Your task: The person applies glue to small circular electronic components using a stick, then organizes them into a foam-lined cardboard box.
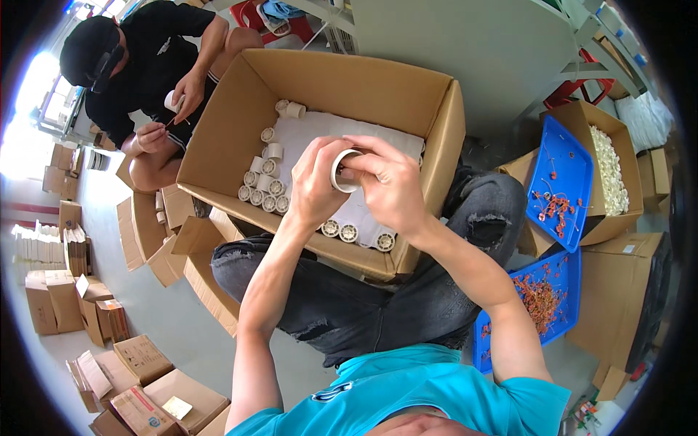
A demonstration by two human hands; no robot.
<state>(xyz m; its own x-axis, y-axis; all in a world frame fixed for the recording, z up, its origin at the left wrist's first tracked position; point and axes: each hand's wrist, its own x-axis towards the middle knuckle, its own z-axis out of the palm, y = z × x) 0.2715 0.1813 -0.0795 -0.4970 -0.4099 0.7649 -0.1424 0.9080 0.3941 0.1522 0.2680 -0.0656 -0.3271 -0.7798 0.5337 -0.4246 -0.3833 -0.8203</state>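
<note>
Over a large open cardboard box (pixel 356 80), my left hand (pixel 313 178) is closed around a short white plastic cylinder (pixel 343 186), its open end tilted up toward me. My right hand (pixel 392 189) bends its fingers into that opening, thumb and fingertips pinched together. What the right fingers hold inside, if anything, is too small and shadowed to make out. Inside the box, several similar white cylinders (pixel 269 186) with spoked ends stand along the left side and the near edge. A pale sheet (pixel 313 131) lies beneath them.
At right, two blue trays (pixel 534 203) carry small orange-red wired parts. Behind them is a carton of cream-coloured pieces (pixel 609 174). A co-worker (pixel 156 73) at upper left handles another white cylinder. Cardboard boxes (pixel 142 360) crowd the left floor; a grey-green panel (pixel 458 58) stands ahead.
</note>
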